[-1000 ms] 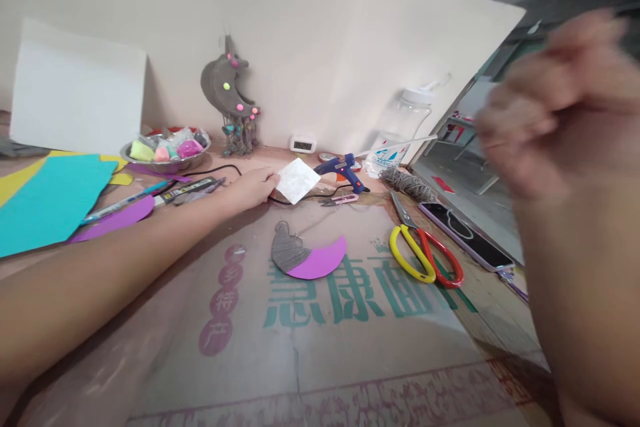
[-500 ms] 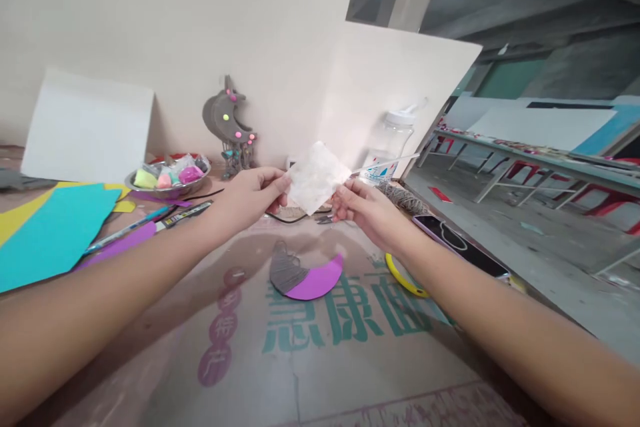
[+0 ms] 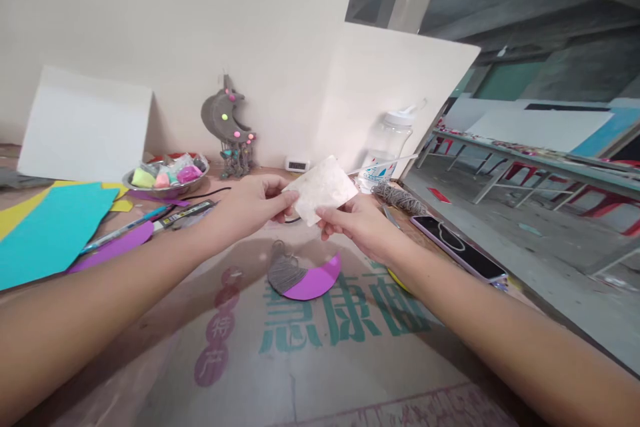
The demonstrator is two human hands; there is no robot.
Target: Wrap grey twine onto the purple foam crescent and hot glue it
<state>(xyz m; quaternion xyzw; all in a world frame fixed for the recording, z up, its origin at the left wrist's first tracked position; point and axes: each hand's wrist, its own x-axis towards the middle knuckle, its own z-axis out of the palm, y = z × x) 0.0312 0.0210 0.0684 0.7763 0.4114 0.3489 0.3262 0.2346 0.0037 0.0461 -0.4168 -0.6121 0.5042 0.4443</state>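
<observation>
Both my hands hold a small white square sheet (image 3: 323,189) in the air above the table. My left hand (image 3: 255,203) pinches its left edge and my right hand (image 3: 355,225) pinches its lower edge. Below it on the brown cardboard (image 3: 310,347) lies a purple paper crescent (image 3: 305,277), its left half wound with grey twine.
A metal bowl of coloured bits (image 3: 167,173), a teal sheet (image 3: 47,227), pens (image 3: 125,227) and purple cut-outs lie on the left. A grey moon ornament (image 3: 225,117) hangs by the wall. A clear bottle (image 3: 387,147), twine bundle (image 3: 397,197) and phone (image 3: 460,247) sit on the right.
My right hand came down from close to the camera and took hold of the white sheet. Both hands lifted it off the table and then brought it slightly nearer.
</observation>
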